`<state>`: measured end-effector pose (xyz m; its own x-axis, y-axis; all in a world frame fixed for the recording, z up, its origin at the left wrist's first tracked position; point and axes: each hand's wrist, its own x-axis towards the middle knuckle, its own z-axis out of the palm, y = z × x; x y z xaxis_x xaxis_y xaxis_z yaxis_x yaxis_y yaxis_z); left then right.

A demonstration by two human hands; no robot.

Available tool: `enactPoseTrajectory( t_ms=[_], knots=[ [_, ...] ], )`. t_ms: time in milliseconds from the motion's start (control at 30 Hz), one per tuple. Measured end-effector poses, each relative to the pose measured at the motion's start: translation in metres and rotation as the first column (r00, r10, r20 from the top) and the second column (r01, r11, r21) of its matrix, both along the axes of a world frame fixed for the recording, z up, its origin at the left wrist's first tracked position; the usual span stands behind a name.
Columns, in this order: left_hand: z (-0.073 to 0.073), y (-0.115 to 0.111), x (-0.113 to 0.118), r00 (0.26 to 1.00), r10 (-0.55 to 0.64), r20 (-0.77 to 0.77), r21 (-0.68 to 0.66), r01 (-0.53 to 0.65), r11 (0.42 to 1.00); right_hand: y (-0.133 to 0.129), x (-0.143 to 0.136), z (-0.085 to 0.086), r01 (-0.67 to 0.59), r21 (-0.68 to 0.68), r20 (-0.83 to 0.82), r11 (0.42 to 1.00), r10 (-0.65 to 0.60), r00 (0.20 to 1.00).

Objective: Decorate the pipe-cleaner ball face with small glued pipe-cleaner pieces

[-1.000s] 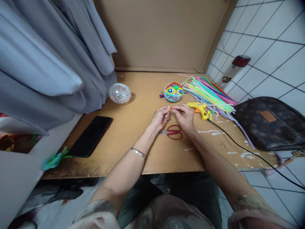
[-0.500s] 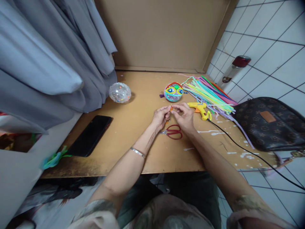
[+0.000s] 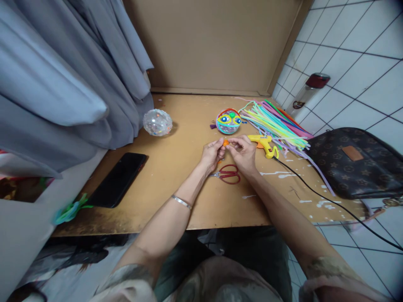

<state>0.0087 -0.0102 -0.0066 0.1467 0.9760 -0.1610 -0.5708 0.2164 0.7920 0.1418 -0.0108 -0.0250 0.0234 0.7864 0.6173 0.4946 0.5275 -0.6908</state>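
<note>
A small orange piece (image 3: 226, 143) is pinched between the fingertips of my left hand (image 3: 213, 155) and my right hand (image 3: 244, 154), both closed on it. Below them lie scissors with red handles (image 3: 230, 174), their blades partly under my left wrist. Just beyond my fingers sits a clear ball (image 3: 228, 121) decorated with a colourful face of blue eyes, yellow outlines and a green nose. A yellow glue gun (image 3: 264, 143) rests right beside my right hand.
A plain clear ball (image 3: 158, 122) stands left of centre, a black phone (image 3: 118, 180) nearer the left edge. Coloured pipe cleaners (image 3: 273, 123), a red-capped bottle (image 3: 310, 92) and a brown bag (image 3: 359, 163) are at right. The glue gun's black cable (image 3: 310, 188) crosses the table (image 3: 170, 167).
More of the orange piece shows between my fingertips. Both hands have stayed in nearly the same place, and the view has shifted very slightly.
</note>
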Motion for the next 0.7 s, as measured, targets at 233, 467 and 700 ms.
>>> enactPoseTrajectory(
  t_ms=[233, 467, 700],
  knots=[
    [0.006, 0.001, 0.0, 0.998, 0.02, 0.057, -0.096, -0.014, 0.995, 0.003, 0.0, -0.003, -0.012, 0.065, -0.03, 0.998, 0.014, 0.999],
    [0.003, 0.003, -0.002, 0.999, -0.019, 0.048, -0.064, 0.022, 0.998, 0.003, 0.0, -0.004, -0.012, 0.091, -0.016, 0.996, 0.014, 1.0],
    [-0.006, 0.002, -0.002, 0.999, -0.048, -0.022, 0.073, 0.049, 0.996, 0.0, -0.004, -0.004, 0.004, 0.088, -0.02, 0.996, -0.003, 1.0]
  ],
)
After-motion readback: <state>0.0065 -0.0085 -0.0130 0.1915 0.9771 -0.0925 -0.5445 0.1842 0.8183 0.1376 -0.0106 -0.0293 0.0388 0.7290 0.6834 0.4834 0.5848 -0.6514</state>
